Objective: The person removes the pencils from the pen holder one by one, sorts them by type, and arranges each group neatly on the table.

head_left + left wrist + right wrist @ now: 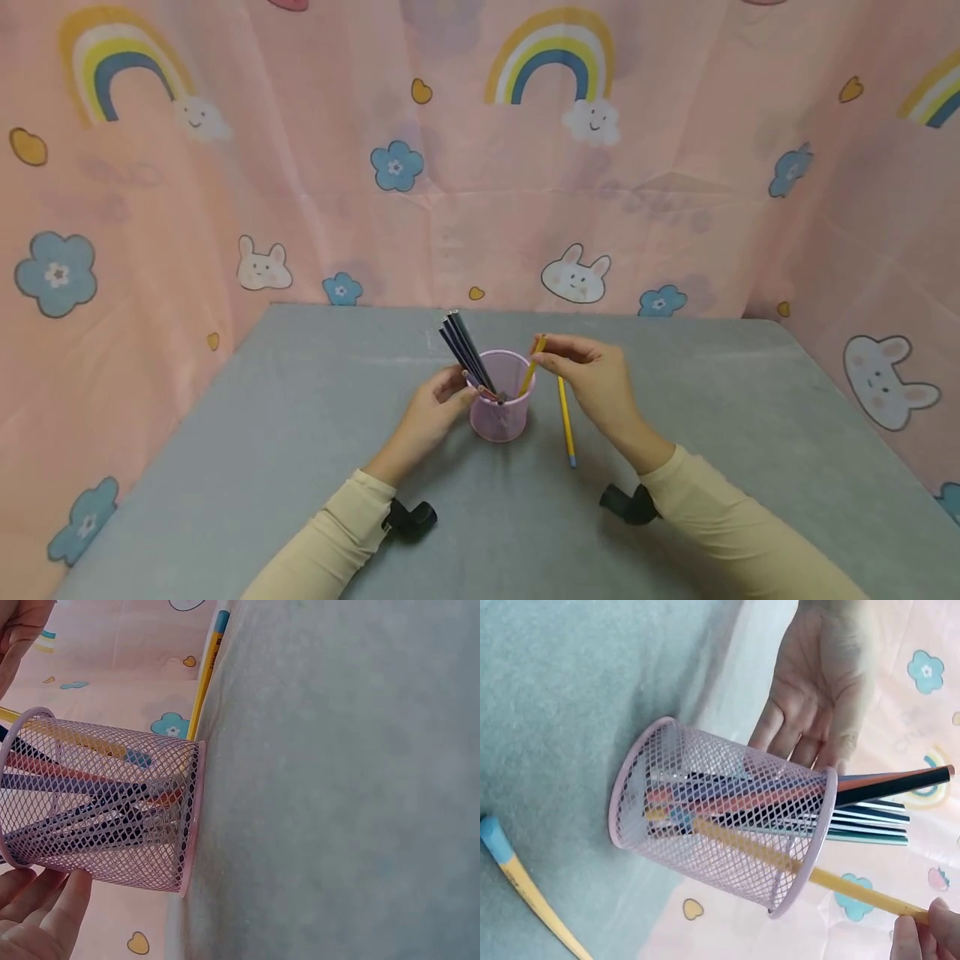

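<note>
A pink mesh pen cup (498, 425) stands upright on the table, holding several dark pencils (463, 350) that lean left and a few coloured ones. My right hand (603, 387) pinches the top of a yellow pencil (533, 367) between thumb and fingers. Its blue end is down inside the cup, seen through the mesh in both wrist views. At the cup's left side is my left hand (427, 412), its fingertips (71, 900) resting against the mesh near the rim. Another yellow pencil (566, 425) with a blue end lies on the table right of the cup.
The grey table (315, 467) runs back to a pink curtain (465, 217) printed with rainbows, rabbits and flowers. A black wrist device (411, 521) sits at the left sleeve and another black device (630, 504) at the right one.
</note>
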Demonstrator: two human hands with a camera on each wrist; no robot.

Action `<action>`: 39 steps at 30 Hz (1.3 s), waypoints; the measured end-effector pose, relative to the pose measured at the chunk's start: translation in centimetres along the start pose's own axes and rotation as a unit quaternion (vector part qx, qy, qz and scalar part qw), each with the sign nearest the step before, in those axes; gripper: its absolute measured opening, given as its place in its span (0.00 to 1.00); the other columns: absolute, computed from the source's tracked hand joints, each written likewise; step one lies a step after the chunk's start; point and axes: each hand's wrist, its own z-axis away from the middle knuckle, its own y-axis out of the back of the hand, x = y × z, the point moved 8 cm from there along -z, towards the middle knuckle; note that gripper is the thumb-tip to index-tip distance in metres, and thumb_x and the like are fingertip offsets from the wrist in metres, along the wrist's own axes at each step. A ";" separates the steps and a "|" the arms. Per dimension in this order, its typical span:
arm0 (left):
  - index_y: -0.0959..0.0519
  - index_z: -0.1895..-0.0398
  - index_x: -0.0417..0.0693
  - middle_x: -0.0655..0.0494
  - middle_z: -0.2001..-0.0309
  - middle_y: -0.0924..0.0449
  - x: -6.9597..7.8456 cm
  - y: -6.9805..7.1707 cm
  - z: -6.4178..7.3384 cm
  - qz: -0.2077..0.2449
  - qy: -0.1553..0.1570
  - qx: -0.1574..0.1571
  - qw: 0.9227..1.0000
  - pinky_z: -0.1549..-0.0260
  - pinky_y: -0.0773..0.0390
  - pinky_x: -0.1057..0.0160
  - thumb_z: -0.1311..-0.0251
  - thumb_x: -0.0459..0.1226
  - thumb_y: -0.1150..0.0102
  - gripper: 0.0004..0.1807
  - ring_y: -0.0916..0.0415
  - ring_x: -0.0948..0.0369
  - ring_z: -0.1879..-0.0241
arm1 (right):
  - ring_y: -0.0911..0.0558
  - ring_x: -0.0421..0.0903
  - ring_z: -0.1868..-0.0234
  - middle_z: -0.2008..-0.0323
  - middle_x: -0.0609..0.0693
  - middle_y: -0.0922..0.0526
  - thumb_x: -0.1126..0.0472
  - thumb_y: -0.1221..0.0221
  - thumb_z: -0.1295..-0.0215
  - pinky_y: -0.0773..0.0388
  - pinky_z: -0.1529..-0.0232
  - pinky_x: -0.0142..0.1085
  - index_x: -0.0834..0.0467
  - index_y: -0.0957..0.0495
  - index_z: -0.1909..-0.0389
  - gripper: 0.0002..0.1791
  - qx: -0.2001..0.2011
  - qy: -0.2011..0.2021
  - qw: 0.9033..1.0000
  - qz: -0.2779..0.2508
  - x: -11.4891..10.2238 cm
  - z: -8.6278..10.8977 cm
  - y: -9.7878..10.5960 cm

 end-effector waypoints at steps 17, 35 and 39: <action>0.33 0.38 0.38 0.42 0.43 0.27 -0.2 0.1 -0.1 0.005 0.011 -0.003 1.000 0.42 0.30 0.54 0.39 0.38 0.43 0.26 0.31 0.52 0.40 | 0.16 0.37 0.62 0.65 0.43 0.14 0.54 0.34 0.46 0.21 0.58 0.29 0.61 0.18 0.57 0.19 0.019 0.007 0.999 -0.045 -0.8 -1.9 1.2; 0.34 0.39 0.30 0.35 0.44 0.28 3.1 0.2 0.9 0.008 0.009 -0.014 1.000 0.43 0.30 0.52 0.38 0.32 0.46 0.25 0.31 0.47 0.40 | 0.15 0.39 0.62 0.67 0.44 0.14 0.62 0.34 0.46 0.21 0.59 0.31 0.64 0.18 0.57 0.16 0.025 0.008 0.989 -0.143 -2.9 -2.4 3.3; 0.35 0.39 0.30 0.35 0.44 0.28 3.2 0.1 1.1 -0.001 0.013 -0.018 1.000 0.43 0.30 0.52 0.38 0.32 0.46 0.25 0.31 0.47 0.40 | 0.15 0.39 0.62 0.66 0.46 0.14 0.65 0.35 0.46 0.21 0.59 0.32 0.66 0.19 0.56 0.16 0.021 0.015 0.984 -0.174 -3.3 -2.5 3.6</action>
